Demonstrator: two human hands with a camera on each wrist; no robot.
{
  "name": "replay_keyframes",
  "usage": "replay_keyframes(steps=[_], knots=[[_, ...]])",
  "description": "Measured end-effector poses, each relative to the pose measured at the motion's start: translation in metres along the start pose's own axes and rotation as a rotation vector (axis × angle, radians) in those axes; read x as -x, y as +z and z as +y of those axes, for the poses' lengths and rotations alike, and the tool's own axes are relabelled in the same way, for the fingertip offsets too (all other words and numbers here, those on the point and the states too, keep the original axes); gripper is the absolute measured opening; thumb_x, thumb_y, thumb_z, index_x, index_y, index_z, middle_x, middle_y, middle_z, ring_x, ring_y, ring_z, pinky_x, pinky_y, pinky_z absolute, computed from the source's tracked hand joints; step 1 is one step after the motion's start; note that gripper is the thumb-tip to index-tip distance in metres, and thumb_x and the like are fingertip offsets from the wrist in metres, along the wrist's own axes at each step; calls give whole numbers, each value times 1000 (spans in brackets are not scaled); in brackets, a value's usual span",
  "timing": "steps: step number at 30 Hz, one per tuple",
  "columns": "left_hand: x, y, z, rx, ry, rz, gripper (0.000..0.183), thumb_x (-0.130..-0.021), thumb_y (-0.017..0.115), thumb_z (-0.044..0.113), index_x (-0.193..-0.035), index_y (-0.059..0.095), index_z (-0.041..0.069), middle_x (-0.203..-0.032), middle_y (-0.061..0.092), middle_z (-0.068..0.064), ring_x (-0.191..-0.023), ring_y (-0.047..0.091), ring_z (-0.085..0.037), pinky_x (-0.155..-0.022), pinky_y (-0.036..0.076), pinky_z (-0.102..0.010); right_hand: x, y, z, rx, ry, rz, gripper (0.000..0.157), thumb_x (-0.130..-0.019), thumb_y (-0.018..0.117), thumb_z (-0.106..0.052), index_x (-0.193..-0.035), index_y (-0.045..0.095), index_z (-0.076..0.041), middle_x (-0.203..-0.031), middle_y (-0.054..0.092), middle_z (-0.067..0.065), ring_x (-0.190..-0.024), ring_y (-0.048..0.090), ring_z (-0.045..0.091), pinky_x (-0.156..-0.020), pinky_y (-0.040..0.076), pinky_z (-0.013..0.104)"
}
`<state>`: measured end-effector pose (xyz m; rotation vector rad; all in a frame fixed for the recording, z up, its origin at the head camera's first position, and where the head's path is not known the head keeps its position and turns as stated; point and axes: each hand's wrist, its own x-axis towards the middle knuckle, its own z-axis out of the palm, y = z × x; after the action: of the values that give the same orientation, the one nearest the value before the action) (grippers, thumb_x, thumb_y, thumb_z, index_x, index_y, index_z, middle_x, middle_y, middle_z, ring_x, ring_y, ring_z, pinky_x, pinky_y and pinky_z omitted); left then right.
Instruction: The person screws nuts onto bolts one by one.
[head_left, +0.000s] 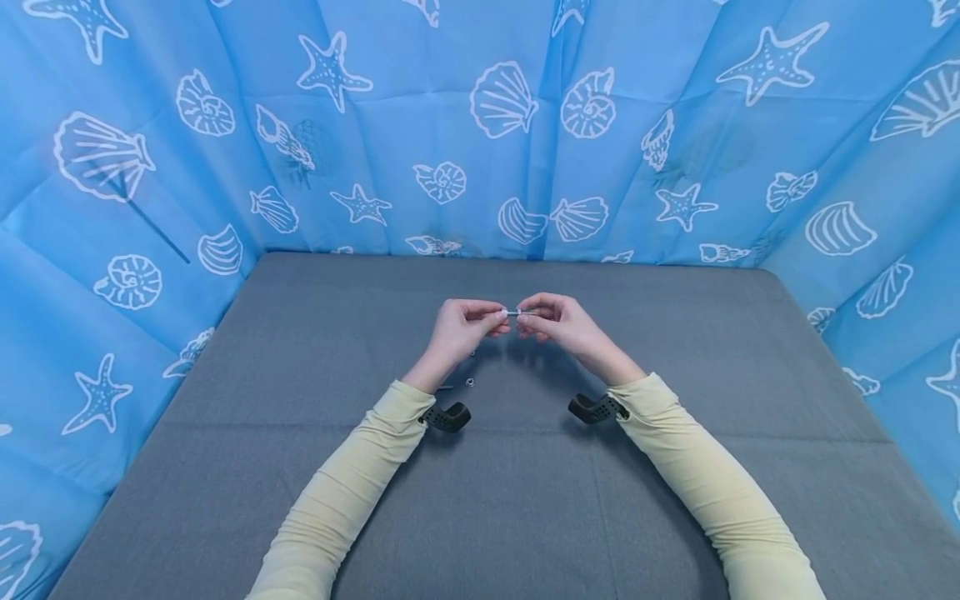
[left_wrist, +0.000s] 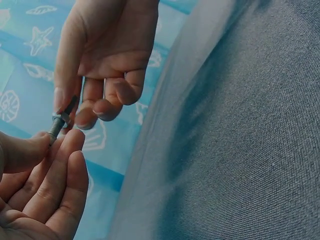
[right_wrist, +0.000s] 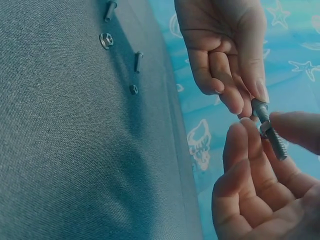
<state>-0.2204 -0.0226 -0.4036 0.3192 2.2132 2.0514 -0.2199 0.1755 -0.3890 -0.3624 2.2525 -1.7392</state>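
Note:
Above the grey table, a steel bolt lies roughly level between both hands. My left hand pinches its head between thumb and index finger. A hex nut sits partway along the thread, which sticks out beyond it. The thumb and a finger of my right hand pinch this nut. In the left wrist view the same nut shows under the right thumb, with the left fingers just below.
On the grey table lie a loose bolt and a flanged nut. Farther along are a second bolt and a smaller-looking nut. A blue curtain with shell prints hangs behind the table and at its sides.

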Motion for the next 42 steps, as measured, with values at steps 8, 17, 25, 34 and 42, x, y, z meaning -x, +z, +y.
replay_keyframes(steps=[8,17,25,34,42], knots=[[0,1,-1,16,11,0,22,-90,67,9,-106,69,-7,-84,72,-13,-77,71,-20,-80,55,-47,1,0,1,-26,46,-2,39,-101,51,-26,-117,57,10,-98,67,18,-85,66,22,-77,54,41],[0,1,-2,8,19,-11,24,-91,67,8,-107,68,-9,-85,72,-15,-79,71,-23,-79,56,-47,0,0,3,21,28,-2,34,-99,56,-25,-112,60,7,-101,65,23,-87,66,23,-78,52,47],[0,2,-3,-3,13,-1,21,-90,67,8,-105,69,-7,-84,72,-14,-76,71,-19,-76,58,-41,1,0,4,-29,18,2,32,-99,56,-20,-119,55,5,-100,67,20,-86,67,23,-78,53,45],[0,3,-3,-3,19,-14,24,-91,67,9,-106,68,-9,-84,72,-14,-76,71,-19,-78,57,-44,1,1,3,-4,51,11,37,-100,53,-30,-111,60,4,-99,66,16,-86,66,22,-81,52,49],[0,2,-3,13,-3,-13,22,-90,67,8,-106,69,-8,-84,72,-14,-77,71,-20,-78,57,-42,2,-1,4,-14,6,-8,31,-97,60,-20,-116,57,3,-99,67,21,-88,65,24,-80,51,48]])
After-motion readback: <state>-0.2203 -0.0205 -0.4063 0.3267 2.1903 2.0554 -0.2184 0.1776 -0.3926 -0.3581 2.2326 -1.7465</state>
